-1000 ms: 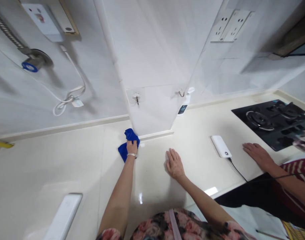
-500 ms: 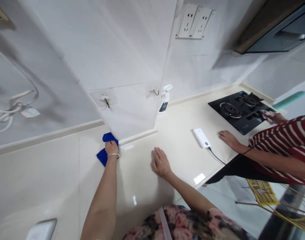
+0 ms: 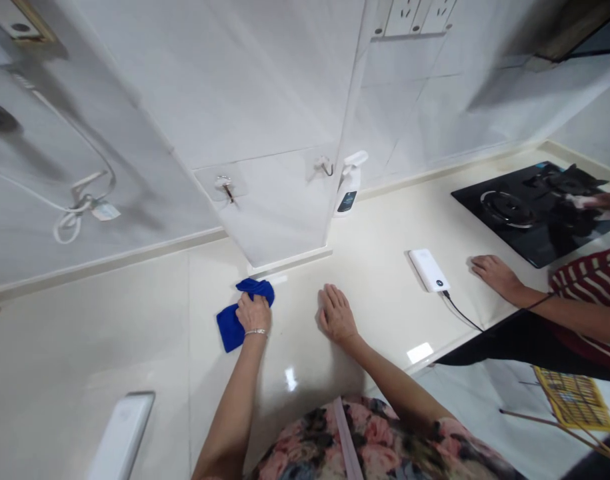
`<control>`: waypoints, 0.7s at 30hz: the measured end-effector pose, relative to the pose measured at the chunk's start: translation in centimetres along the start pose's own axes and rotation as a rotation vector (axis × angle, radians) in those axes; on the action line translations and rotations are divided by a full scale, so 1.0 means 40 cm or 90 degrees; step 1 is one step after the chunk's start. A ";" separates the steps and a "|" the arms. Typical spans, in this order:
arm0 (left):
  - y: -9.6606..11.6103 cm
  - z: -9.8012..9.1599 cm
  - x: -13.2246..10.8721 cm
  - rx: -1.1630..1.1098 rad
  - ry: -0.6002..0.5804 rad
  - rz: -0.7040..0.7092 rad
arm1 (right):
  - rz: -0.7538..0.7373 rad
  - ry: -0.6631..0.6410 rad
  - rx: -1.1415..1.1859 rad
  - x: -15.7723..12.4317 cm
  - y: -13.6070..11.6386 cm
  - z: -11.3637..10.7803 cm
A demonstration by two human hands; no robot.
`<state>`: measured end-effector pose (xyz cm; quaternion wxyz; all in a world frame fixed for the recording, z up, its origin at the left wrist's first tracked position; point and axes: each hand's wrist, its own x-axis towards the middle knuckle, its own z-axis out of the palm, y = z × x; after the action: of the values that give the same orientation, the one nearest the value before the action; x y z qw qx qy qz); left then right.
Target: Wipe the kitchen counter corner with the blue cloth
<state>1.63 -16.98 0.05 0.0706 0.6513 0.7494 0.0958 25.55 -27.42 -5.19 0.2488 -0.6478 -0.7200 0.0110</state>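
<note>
On the pale counter (image 3: 375, 260), just in front of the foot of a white wall pillar (image 3: 285, 223), lies a blue cloth (image 3: 230, 328), spread partly flat and partly bunched up. The person's left hand (image 3: 255, 315) is on top of it, fingers curled down and clamped on the cloth, which shows on both sides of the hand. A bracelet (image 3: 256, 332) circles that wrist. The right hand (image 3: 337, 313) rests palm down on the counter to the right of the cloth and apart from it, its fingers stretched out and lying close together.

Two hooks are fixed low on the pillar: a left hook (image 3: 227, 192) and a right hook (image 3: 327, 168). A white spray bottle (image 3: 348, 190) stands upright just beside the pillar's right edge. Farther right, a white power bank (image 3: 429, 271) lies on the counter with a black cable (image 3: 461, 310) plugged into its near end. Beyond it is a black gas stove (image 3: 527, 237). A co-worker in a striped red top (image 3: 592, 270) rests one hand (image 3: 495, 275) on the counter near the stove; the other hand (image 3: 609, 201) holds a pale rag (image 3: 581, 201) over the stove. At the near left, a long white device (image 3: 122, 437) lies on the counter.
</note>
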 end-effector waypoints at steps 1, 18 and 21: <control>0.016 0.005 -0.008 0.035 -0.005 0.012 | 0.003 -0.002 0.000 0.001 -0.002 -0.002; 0.295 0.121 -0.019 -0.384 -0.028 0.198 | 0.041 -0.029 0.025 0.031 -0.013 -0.016; 0.271 0.120 0.000 -0.622 -0.087 0.043 | 0.043 -0.030 0.023 0.030 -0.014 -0.021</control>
<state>13.15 -15.28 -2.05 0.4136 0.5707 0.5892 0.3951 25.29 -26.67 -3.84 0.2427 -0.6668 -0.7030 0.0477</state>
